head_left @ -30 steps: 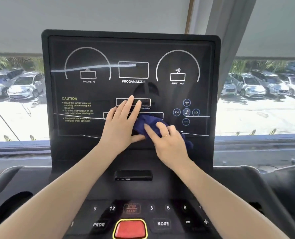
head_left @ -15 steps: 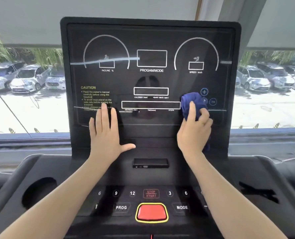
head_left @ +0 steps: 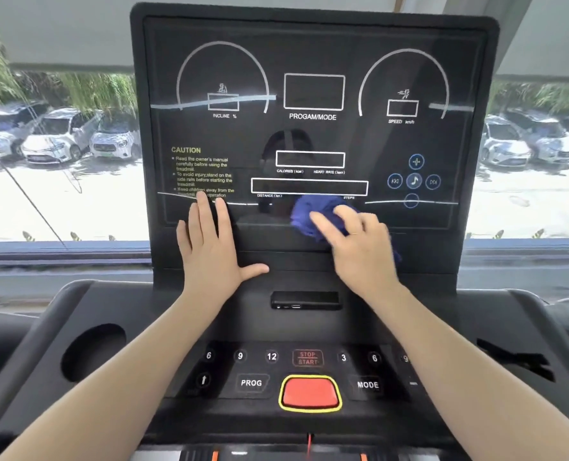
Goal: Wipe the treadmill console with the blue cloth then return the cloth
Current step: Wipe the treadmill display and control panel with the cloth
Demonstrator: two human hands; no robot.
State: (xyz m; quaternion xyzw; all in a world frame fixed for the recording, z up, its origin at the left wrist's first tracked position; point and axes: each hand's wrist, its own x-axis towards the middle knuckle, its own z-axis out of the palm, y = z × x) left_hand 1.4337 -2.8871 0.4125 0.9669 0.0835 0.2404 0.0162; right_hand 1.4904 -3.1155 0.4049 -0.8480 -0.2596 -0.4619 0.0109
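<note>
The black treadmill console (head_left: 313,94) stands upright in front of me, its screen dark with white dial outlines. My right hand (head_left: 359,247) holds a bunched blue cloth (head_left: 306,214) against the lower middle of the screen, just under the long distance box. Its fingers bend over the cloth, and a bit of cloth shows beside the wrist. The hand is slightly blurred. My left hand (head_left: 210,247) lies flat on the lower left of the console with fingers straight and thumb spread out.
Below the screen are a small black slot (head_left: 304,300), number buttons, PROG and MODE keys and a red stop button (head_left: 309,392). A round cup holder (head_left: 93,351) is on the left. Behind the console a window shows parked cars.
My right hand has swept the cloth from the right side of the screen, near the music buttons, down and left to the lower middle. My left hand has stayed in place.
</note>
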